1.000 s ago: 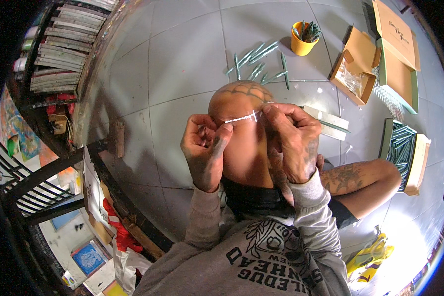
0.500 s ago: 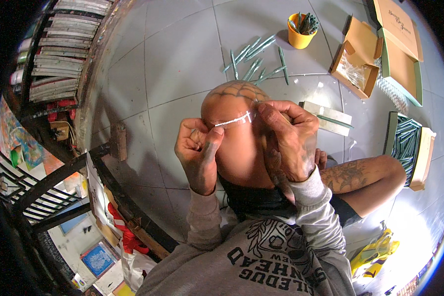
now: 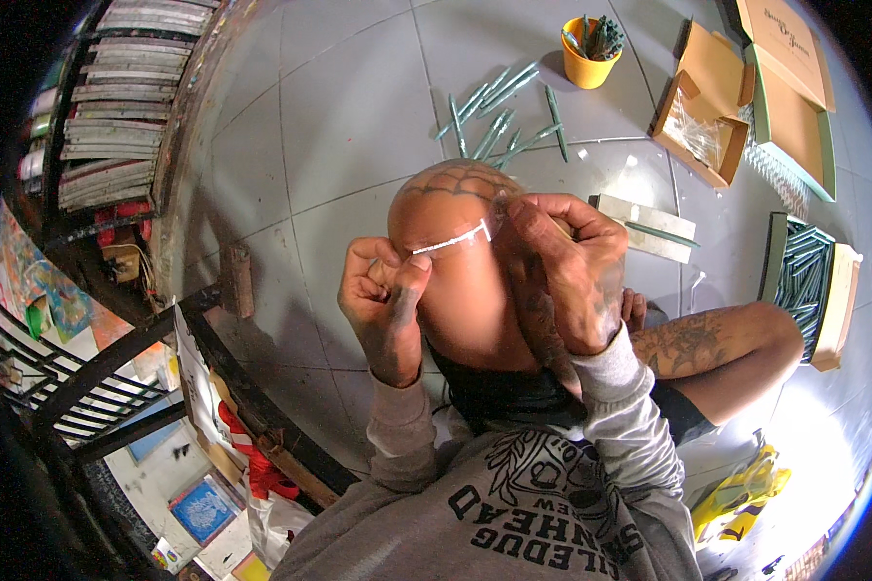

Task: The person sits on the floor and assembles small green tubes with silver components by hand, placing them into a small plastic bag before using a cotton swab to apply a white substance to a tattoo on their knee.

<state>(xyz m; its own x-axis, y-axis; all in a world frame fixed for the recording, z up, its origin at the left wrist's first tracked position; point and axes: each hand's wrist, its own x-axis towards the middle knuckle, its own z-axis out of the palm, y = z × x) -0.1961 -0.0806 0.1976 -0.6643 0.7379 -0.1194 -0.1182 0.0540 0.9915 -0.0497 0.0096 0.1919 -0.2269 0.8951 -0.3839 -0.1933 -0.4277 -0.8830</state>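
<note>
A narrow, shiny white-and-clear strip (image 3: 451, 238) is stretched between my hands above my raised knee; I cannot make out whether it is film or a thin sleeve. My left hand (image 3: 383, 300) pinches its left end between thumb and curled fingers. At the other end, my right hand (image 3: 574, 266) is closed with thumb against forefinger, and a bit of clear film shows at its fingertips. Beyond the knee, several slim green pens (image 3: 499, 111) lie scattered on the tiles. One more green pen (image 3: 661, 234) rests on a pale block (image 3: 641, 215) right of my right hand.
A yellow cup (image 3: 591, 70) of pens stands at the far side. Open cardboard boxes (image 3: 686, 150) are at the far right, one with clear plastic pieces. Nearer, a box holds many green pens (image 3: 804, 266). A dark metal rack (image 3: 107, 407) lines the left; a yellow bag (image 3: 746, 499) lies lower right.
My left hand has shifted slightly left, holding the strip's end. The strip's bright glint near the right fingertips has changed shape. The right hand has barely moved.
</note>
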